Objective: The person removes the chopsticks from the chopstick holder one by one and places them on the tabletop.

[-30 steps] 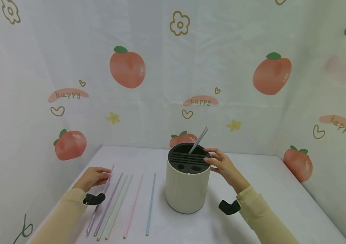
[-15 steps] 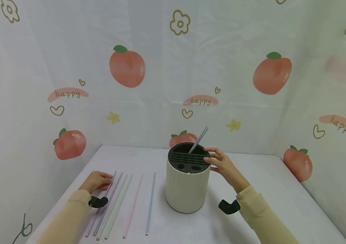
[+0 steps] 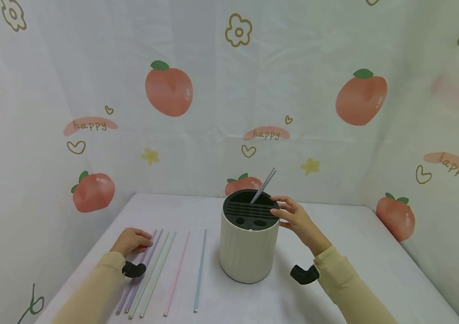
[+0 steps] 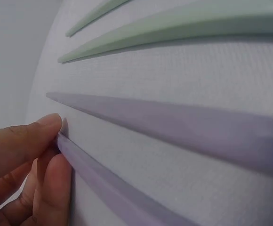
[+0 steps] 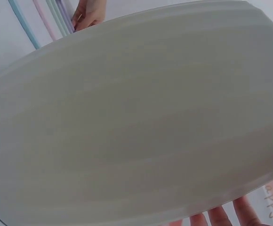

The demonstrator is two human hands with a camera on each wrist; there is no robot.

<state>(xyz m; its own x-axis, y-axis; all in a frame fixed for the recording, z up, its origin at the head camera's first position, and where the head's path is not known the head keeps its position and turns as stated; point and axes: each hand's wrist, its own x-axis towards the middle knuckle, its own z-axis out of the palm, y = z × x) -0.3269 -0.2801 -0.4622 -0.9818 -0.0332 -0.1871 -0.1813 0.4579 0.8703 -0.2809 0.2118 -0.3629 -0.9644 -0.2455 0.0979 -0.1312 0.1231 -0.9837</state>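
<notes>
My left hand [image 3: 133, 240] pinches the thin far end of the outermost purple chopstick [image 4: 108, 186] between thumb and fingers, low over the table. Just right of it lies a second purple chopstick [image 4: 174, 120], nearly parallel, with a narrow strip of cloth between them. On the right, my right hand [image 3: 297, 221] holds the upper side of a cream utensil holder [image 3: 247, 252], fingertips at its black slotted top [image 3: 249, 215]. A pink and a blue chopstick [image 3: 263, 185] lean together in the holder's large rear opening. The holder's wall fills most of the right wrist view.
Two green chopsticks [image 3: 158, 274], one pink chopstick [image 3: 177, 272] and one blue chopstick [image 3: 200, 270] lie between the purple ones and the holder. White cloth covers the table [image 3: 359, 256]. A peach-printed curtain [image 3: 213, 153] stands behind and along the sides.
My left hand has moved right and slightly toward me, bringing the outer purple chopstick lower and closer beside the other purple one. My right hand and the holder stay in place.
</notes>
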